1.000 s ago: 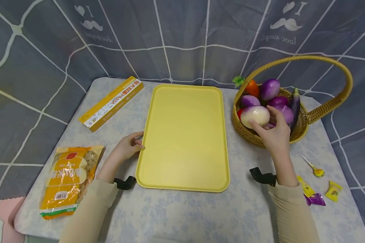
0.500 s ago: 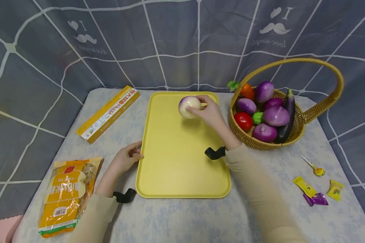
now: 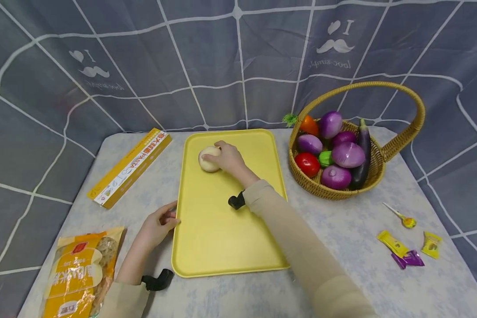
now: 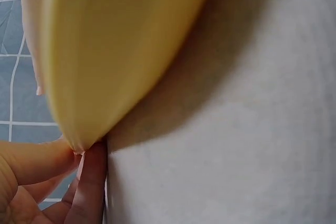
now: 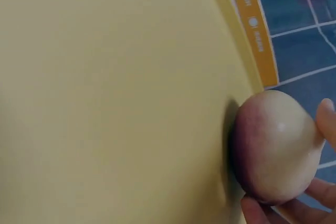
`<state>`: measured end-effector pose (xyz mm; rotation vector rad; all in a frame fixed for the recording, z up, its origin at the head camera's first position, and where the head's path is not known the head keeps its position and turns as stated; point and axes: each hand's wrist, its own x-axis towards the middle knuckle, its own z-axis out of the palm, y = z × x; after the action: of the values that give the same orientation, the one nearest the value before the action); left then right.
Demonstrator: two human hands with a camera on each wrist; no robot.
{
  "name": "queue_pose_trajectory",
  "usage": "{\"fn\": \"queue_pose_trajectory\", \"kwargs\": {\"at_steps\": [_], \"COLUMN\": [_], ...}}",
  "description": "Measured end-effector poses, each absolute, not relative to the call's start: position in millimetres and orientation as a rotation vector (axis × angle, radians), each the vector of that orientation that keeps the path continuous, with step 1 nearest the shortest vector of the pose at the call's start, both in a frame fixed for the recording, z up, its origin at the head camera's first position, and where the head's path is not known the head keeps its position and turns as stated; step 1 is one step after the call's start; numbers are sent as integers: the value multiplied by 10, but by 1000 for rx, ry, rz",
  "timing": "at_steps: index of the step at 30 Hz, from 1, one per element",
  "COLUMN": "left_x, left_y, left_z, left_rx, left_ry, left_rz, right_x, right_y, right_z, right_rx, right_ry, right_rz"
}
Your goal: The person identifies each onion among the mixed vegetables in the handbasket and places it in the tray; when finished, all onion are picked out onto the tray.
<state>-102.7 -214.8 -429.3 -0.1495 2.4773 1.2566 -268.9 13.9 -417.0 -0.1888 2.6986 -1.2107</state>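
A yellow tray lies on the table before me. At its left rim my left hand pinches the edge between thumb and fingers; the left wrist view shows the thumb and a finger meeting at the rim. My right hand holds a smooth, round white-and-purple vegetable over the tray's far left part. Its purple side faces the tray surface. Whether it rests on the tray or hangs just above is unclear. In the right wrist view, fingertips and thumb sit around its white side.
A wicker basket with purple onions, tomatoes and an eggplant stands at the right. Nearer lie a lollipop and wrapped candies. A pasta box and a noodle bag lie left. A tiled-pattern curtain hangs behind.
My right hand has lifted the white-and-purple vegetable out of the basket and carried it left and down over the tray. My left hand has stayed on the tray's rim. The head view has shifted.
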Motion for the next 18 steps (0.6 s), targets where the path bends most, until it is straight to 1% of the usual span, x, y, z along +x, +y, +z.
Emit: {"fn": "queue_pose_trajectory", "kwargs": {"at_steps": [5, 12, 15, 18], "left_x": [-1016, -1003, -1014, -1032], "left_y": [-2143, -2141, -2132, -2118], "left_z": [-4308, -4301, -4295, -4292], "left_rx": [-172, -163, -151, -157], "left_ry": [2479, 2483, 2492, 2505], "left_rz": [1245, 1232, 1210, 1182], "right_x": [-2658, -2591, -2486, -2330], "right_y": [96, 113, 216, 429], "right_z": [-4206, -4211, -4108, -3938], "right_rx": [-226, -263, -257, -283], "right_ry": [2714, 2687, 2691, 2698], "right_rz": [-1133, -1139, -1169, -1219]}}
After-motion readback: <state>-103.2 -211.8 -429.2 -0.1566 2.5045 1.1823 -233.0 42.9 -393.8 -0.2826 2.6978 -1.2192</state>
